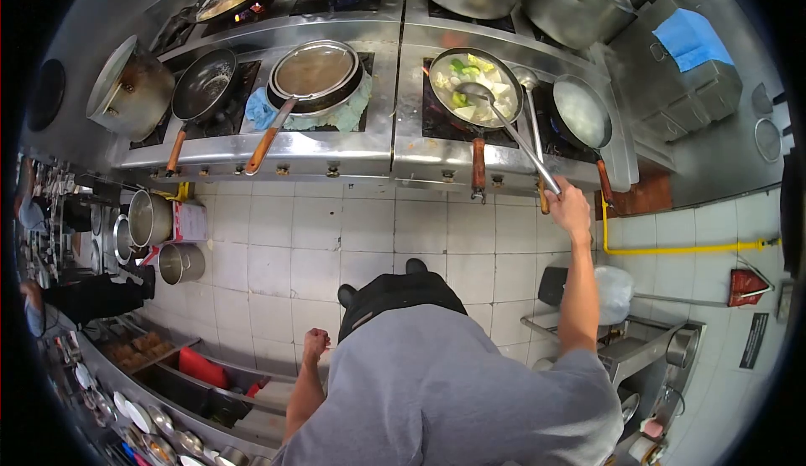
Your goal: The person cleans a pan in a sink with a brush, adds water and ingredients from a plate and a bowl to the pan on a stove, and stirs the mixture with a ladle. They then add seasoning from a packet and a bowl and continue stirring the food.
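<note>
My right hand (568, 212) is wrapped round the end of a long-handled metal ladle (522, 141). The ladle's bowl rests in a frying pan (437, 88) of pale chunks and green pepper pieces in whitish liquid. That pan sits on a burner, its wooden handle pointing toward me. A second long-handled utensil (532, 101) lies just right of the pan, apart from my hand. To its right is another pan (581, 112) holding cloudy, pale liquid. My left hand (316, 344) hangs low beside my body with its fingers curled, and nothing shows in it.
Left on the stove are an empty dark frying pan (205, 85), a sieve (316, 69) over a pan, and a tall pot (131, 88). Large stockpots (579, 4) stand behind. Metal pots (180, 263) are on the floor at left. Another person's dark-trousered leg (96, 302) is at far left.
</note>
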Tool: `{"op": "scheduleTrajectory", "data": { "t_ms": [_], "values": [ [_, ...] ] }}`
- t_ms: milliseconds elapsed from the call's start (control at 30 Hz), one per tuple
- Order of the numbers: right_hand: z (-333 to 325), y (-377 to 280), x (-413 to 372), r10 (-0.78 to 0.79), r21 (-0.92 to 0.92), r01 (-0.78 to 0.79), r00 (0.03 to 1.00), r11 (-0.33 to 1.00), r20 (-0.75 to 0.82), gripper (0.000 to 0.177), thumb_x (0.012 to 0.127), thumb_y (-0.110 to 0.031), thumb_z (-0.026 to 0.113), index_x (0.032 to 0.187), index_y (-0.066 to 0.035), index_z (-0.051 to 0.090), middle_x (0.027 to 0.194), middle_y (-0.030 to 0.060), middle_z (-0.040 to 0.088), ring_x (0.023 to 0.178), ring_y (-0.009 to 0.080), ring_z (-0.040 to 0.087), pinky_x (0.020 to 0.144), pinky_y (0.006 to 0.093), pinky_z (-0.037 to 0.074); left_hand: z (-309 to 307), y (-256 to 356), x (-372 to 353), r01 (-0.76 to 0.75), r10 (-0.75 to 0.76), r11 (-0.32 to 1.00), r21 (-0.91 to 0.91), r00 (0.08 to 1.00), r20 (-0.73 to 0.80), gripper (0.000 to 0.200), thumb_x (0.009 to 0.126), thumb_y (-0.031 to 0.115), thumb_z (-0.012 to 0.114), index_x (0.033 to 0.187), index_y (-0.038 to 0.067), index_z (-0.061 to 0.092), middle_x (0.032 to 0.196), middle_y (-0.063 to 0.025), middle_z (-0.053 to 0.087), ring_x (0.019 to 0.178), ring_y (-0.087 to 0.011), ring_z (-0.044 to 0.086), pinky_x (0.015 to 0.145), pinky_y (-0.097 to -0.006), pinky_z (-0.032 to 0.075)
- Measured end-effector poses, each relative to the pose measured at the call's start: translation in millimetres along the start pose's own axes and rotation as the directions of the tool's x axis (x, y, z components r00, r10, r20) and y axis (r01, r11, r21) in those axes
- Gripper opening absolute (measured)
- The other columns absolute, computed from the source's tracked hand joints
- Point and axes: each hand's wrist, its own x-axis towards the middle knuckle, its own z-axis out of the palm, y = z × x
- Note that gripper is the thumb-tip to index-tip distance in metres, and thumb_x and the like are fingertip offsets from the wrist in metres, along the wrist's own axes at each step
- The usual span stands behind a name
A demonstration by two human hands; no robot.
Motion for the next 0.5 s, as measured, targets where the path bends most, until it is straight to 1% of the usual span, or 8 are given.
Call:
{"op": "scheduleTrajectory", "data": {
  "t_ms": [33, 133, 167, 267, 400, 433, 500],
  "values": [
    [10, 4, 5, 0.007, 0.038, -0.006, 1.0, 0.999, -0.009, 0.032, 0.084, -0.022, 0.062, 0.114, -0.014, 0.057, 0.091, 0.0206, 0.066, 0.091, 0.0414, 0.061, 0.078, 0.05, 0.047, 0, 8, 1, -0.003, 0.003, 1.0, -0.012, 1.0, -0.002, 0.01, 0.086, 0.01, 0.05, 0.085, 0.004, 0.058, 0.07, -0.0071, 0.062, 0.057, -0.0153, 0.059, 0.046, -0.0312, 0.049],
    [33, -2, 22, 0.087, 0.065, -0.081, 0.99, 0.995, -0.108, 0.031, 0.085, -0.022, 0.061, 0.114, -0.01, 0.057, 0.092, 0.0206, 0.066, 0.093, 0.0418, 0.06, 0.079, 0.0502, 0.046, 0, 30, 6, -0.023, 0.023, 0.999, -0.033, 1.0, -0.002, 0.01, 0.086, 0.009, 0.05, 0.085, 0.004, 0.058, 0.071, -0.0071, 0.062, 0.058, -0.0147, 0.059, 0.047, -0.0298, 0.049],
    [37, -8, 27, 0.086, 0.073, -0.076, 0.985, 0.994, -0.147, 0.03, 0.085, -0.021, 0.06, 0.111, -0.007, 0.056, 0.092, 0.021, 0.066, 0.093, 0.0424, 0.06, 0.078, 0.0505, 0.047, 0, 36, 6, -0.04, 0.04, 0.999, -0.03, 0.999, 0.003, 0.01, 0.086, 0.008, 0.049, 0.086, 0.004, 0.058, 0.071, -0.0071, 0.062, 0.058, -0.0145, 0.059, 0.047, -0.0293, 0.049],
    [44, -13, 50, 0.081, -0.007, -0.082, 0.99, 0.997, -0.113, 0.028, 0.085, -0.02, 0.06, 0.109, -0.007, 0.056, 0.093, 0.0217, 0.066, 0.092, 0.0425, 0.06, 0.078, 0.0505, 0.047, -4, 49, 5, -0.077, 0.077, 0.996, -0.04, 0.997, 0.005, 0.009, 0.086, 0.007, 0.05, 0.086, 0.004, 0.058, 0.072, -0.0072, 0.062, 0.059, -0.014, 0.059, 0.048, -0.0277, 0.048],
    [27, -16, 40, 0.016, -0.044, -0.022, 0.992, 0.999, -0.123, 0.028, 0.083, -0.019, 0.061, 0.109, -0.006, 0.057, 0.092, 0.0233, 0.065, 0.092, 0.0436, 0.061, 0.077, 0.0519, 0.047, -12, 48, 0, -0.07, 0.066, 0.993, -0.093, 0.997, -0.04, 0.009, 0.086, 0.009, 0.05, 0.088, 0.004, 0.058, 0.072, -0.0071, 0.062, 0.06, -0.0143, 0.06, 0.048, -0.028, 0.049],
    [25, -22, 31, 0.019, -0.017, -0.022, 0.989, 1.0, -0.145, 0.032, 0.083, -0.017, 0.061, 0.113, -0.005, 0.056, 0.092, 0.025, 0.065, 0.092, 0.0446, 0.06, 0.077, 0.0517, 0.047, -14, 41, -3, -0.06, 0.054, 0.992, -0.113, 0.997, -0.055, 0.009, 0.086, 0.009, 0.051, 0.088, 0.004, 0.057, 0.072, -0.0071, 0.062, 0.06, -0.0144, 0.06, 0.048, -0.0281, 0.049],
    [22, -44, 12, 0.05, 0.045, -0.043, 0.985, 0.998, -0.166, 0.035, 0.084, -0.015, 0.06, 0.117, -0.004, 0.055, 0.088, 0.0244, 0.064, 0.087, 0.0433, 0.061, 0.075, 0.0496, 0.048, -14, 21, -9, -0.012, 0.004, 0.995, -0.096, 0.997, -0.083, 0.009, 0.086, 0.011, 0.052, 0.089, 0.004, 0.058, 0.074, -0.007, 0.062, 0.061, -0.0147, 0.059, 0.05, -0.0292, 0.049]
  ]
}}
